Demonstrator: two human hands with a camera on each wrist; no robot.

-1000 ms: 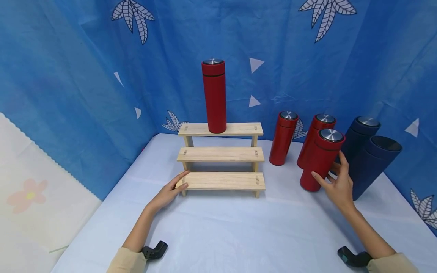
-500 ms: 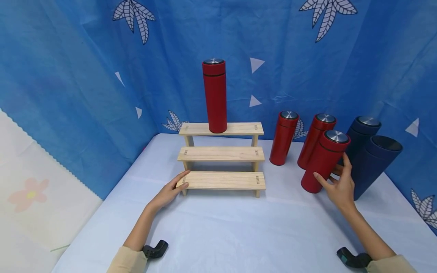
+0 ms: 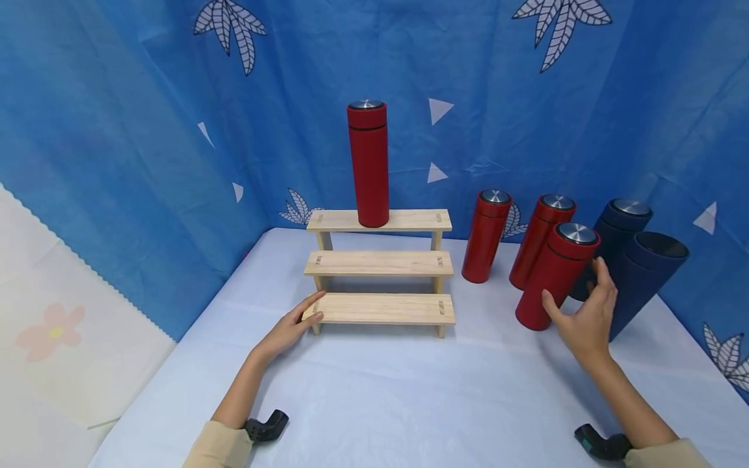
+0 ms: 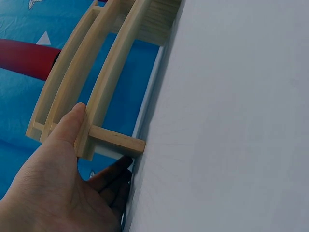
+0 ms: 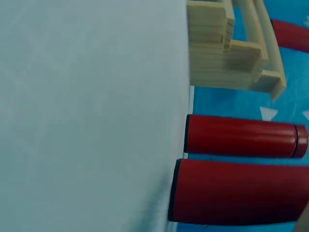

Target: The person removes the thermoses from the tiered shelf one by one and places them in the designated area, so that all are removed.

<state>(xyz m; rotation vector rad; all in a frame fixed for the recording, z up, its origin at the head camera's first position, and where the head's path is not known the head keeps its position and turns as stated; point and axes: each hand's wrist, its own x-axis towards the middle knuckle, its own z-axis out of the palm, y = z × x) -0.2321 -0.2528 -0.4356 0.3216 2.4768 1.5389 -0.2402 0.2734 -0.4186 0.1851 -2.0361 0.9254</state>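
Observation:
A three-tier wooden display stand (image 3: 380, 263) stands on the table, with a tall red thermos bottle (image 3: 369, 166) upright on its top tier. My left hand (image 3: 288, 333) grips the left end of the lowest tier, thumb at the front edge; the left wrist view shows this hand (image 4: 63, 183) close by the stand's leg. At the right, my right hand (image 3: 585, 318) is spread loosely beside the front red thermos bottle (image 3: 552, 276), thumb overlapping its side and fingers apart behind it. Most of that hand is outside the right wrist view, where a large red bottle (image 5: 236, 192) fills the lower right.
Behind the front bottle stand two more red bottles, a slimmer one (image 3: 486, 237) and another (image 3: 535, 237). Two dark blue bottles, one farther back (image 3: 623, 224) and one nearer (image 3: 646, 279), are close at the right hand's far side. A blue curtain (image 3: 328, 65) hangs behind the table.
The front red bottle has shifted slightly right and toward me. Since then my right hand's fingers have loosened and drawn away from it to the right. The left hand stays in place.

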